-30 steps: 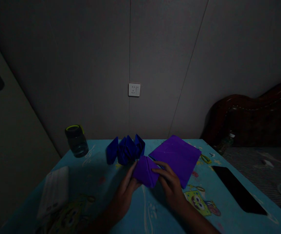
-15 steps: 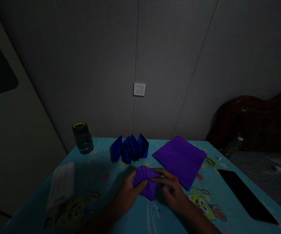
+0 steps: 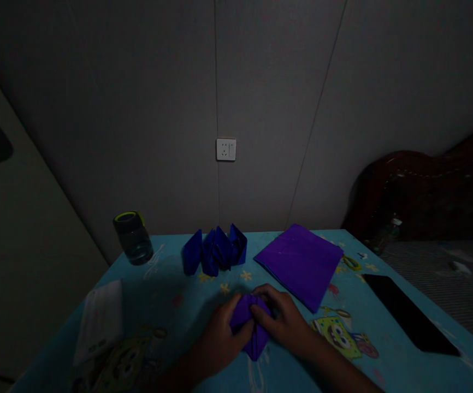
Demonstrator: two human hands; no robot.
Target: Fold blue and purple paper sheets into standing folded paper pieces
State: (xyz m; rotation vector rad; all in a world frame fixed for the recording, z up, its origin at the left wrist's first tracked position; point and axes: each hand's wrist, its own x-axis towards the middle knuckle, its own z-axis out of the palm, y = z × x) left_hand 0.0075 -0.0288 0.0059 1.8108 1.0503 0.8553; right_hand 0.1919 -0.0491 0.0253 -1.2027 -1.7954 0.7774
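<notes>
Both hands are closed around a folded piece of purple paper (image 3: 256, 341) above the front middle of the table. My left hand (image 3: 222, 338) grips its left side, the thumb lying across the front. My right hand (image 3: 286, 323) pinches the upper right edge with thumb and fingers, so part of the paper is hidden. Beyond them stand several folded dark-blue paper shapes (image 3: 215, 252) in a row. A stack of square purple paper sheets (image 3: 302, 265) lies to the right, with blue showing along its lower edge.
A water bottle (image 3: 133, 240) stands at the back left, with a white packet (image 3: 99, 322) nearer me. Yellow-handled scissors (image 3: 351, 263) rest by the stack's right corner. A flat black object (image 3: 408, 314) lies along the table's right side. The blue tablecloth (image 3: 166, 289) has cartoon prints.
My right hand has gone from touching the paper's face with extended fingers to pinching its upper edge. Paper and hands sit slightly lower, and the whole view has shifted a little.
</notes>
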